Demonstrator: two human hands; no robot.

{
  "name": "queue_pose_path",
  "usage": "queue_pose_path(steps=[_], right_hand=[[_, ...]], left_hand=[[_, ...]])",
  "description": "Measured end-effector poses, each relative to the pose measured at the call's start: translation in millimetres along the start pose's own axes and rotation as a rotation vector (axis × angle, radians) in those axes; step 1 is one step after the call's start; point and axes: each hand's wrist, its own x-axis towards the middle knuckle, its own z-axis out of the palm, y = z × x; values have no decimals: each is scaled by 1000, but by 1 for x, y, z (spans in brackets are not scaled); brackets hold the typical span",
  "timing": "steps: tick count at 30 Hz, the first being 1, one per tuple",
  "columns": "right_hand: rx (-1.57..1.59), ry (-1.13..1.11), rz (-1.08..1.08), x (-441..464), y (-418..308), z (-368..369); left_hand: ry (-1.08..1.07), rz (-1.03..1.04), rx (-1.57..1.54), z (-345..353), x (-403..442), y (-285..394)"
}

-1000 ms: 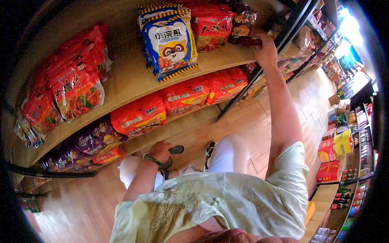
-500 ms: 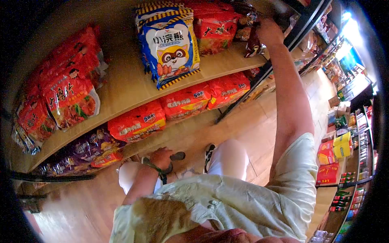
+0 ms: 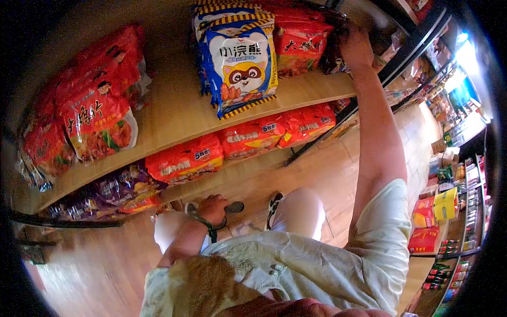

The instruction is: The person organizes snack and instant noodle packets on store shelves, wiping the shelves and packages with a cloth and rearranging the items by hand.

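My right hand (image 3: 355, 46) reaches to the far right end of the upper shelf. Its fingers close at the top of a dark brown packet (image 3: 334, 61), partly lost in shadow. Left of it stand red noodle bags (image 3: 301, 47), then blue and white snack bags (image 3: 240, 66) with a raccoon cartoon on the front one. My left hand (image 3: 213, 210) hangs low by my knee, its fingers curled, with a green cord round the wrist. A dark rounded thing (image 3: 234, 207) shows beside it; whether I hold that is unclear.
More red noodle bags (image 3: 97, 119) stand on the left of the wooden shelf (image 3: 174, 105). Red multipacks (image 3: 185, 158) and purple packets (image 3: 105, 193) fill the lower shelf. A black upright post (image 3: 417, 45) borders the right end. Stocked shelves (image 3: 467, 211) line the far right.
The view has shifted slightly, so the shelf goods sit further right. The dark brown packet by my right hand now stands closer against the red bags. My left hand stays by the knee.
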Motion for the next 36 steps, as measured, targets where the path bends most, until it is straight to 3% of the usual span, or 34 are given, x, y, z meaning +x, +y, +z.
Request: queue_pose_path(steps=[2,4,6,7,9,10,12,14,17,21,23,25,30,36], right_hand=[[40,-12,10,-2,-5,1],[-153,370,-193,-1,17,29],[-115,458,-246,13,40,51],[152,502,-265,-20,13,12],[385,478,-233,-69,-29,-27],[556,449,-242,-90,-43,-35],[567,295,-356,-139,-60,-46],[697,117,-493,-187,-102,-74],[1149,-290,-516,-236,-161,-129],[1501,-578,-690,-286,-235,-209],[1742,-741,-765,-294,-247,-219],[1993,-886,-770,-297,-254,-219],[2514,-1167,-657,-306,-276,-221],[2874,-1270,-550,-325,-318,-234]], left_hand=[[-9,7,4,8,5,-5],[-8,-15,33,-3,-1,3],[9,-17,24,-13,-2,12],[20,11,-1,-8,0,7],[45,17,-49,-8,1,7],[266,125,-48,6,3,1],[359,178,-49,30,14,-7],[222,82,-60,20,18,-3],[180,43,-70,-10,8,12],[191,106,-86,-11,14,18],[311,167,-140,-13,11,19],[384,73,-127,-15,9,21],[394,107,-186,-23,6,14],[413,80,-100,-15,6,7]])
